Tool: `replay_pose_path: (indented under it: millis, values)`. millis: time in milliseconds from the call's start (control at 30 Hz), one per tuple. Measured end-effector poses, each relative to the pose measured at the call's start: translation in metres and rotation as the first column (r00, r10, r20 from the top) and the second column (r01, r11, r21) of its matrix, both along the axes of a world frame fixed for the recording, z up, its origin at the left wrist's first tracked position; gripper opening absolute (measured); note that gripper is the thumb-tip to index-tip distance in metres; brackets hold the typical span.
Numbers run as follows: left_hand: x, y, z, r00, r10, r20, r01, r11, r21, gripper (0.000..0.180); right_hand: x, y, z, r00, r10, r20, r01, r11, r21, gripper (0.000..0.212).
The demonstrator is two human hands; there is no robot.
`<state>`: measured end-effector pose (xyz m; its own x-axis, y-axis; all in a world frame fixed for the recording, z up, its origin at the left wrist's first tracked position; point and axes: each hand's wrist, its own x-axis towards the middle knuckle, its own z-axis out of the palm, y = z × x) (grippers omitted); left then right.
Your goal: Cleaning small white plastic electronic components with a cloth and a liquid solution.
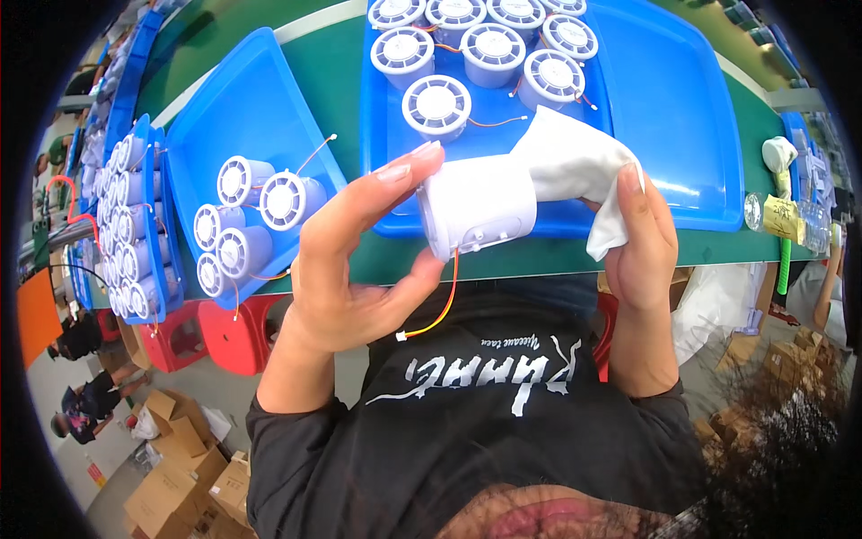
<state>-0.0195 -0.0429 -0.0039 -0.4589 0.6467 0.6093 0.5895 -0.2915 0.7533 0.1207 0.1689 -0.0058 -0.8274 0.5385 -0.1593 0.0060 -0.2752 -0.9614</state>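
Observation:
My left hand [355, 260] grips a white cylindrical fan housing [476, 211] between thumb and fingers, held on its side above the table's near edge. A thin orange wire [440, 310] with a small white plug dangles from the housing. My right hand [642, 251] holds a white cloth [575, 166], which is pressed against the housing's right end and drapes over my fingers.
A large blue tray [664, 99] ahead carries several white round fan units [437, 106] with orange wires. A smaller blue tray [224, 108] at left holds several more [242, 216]. Further left stands a crate packed with them [126, 225]. The green table [332, 72], red stools [238, 332] and cardboard boxes [180, 458] lie below.

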Motion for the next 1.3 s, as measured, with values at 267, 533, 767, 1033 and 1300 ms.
replay_pose_path:
  millis: [267, 533, 767, 1033, 1300]
  values:
    - [-0.005, -0.001, -0.002, 0.998, 0.047, -0.037, -0.048, 0.998, -0.041, 0.069, -0.002, 0.006, -0.007, 1.0, 0.024, 0.019, -0.026, 0.997, 0.073, 0.047]
    - [-0.017, -0.002, 0.016, 0.928, 0.184, -0.324, -0.308, 0.867, -0.392, 0.046, -0.01, 0.015, -0.009, 1.0, 0.025, 0.004, -0.025, 1.0, -0.001, 0.045]
    - [-0.031, 0.0, 0.007, 0.856, 0.253, -0.45, -0.467, 0.754, -0.463, 0.04, -0.007, 0.022, -0.037, 1.0, 0.023, 0.006, -0.024, 1.0, 0.01, 0.038]
    - [-0.039, -0.034, 0.03, 0.631, 0.421, -0.652, -0.732, 0.599, -0.323, 0.041, 0.004, 0.06, -0.085, 0.998, 0.016, 0.06, -0.009, 0.993, -0.119, 0.041]
    - [-0.021, -0.066, 0.031, 0.682, 0.336, -0.649, -0.73, 0.36, -0.581, 0.053, -0.019, 0.046, -0.057, 0.998, -0.007, 0.059, 0.013, 0.994, -0.105, 0.045]
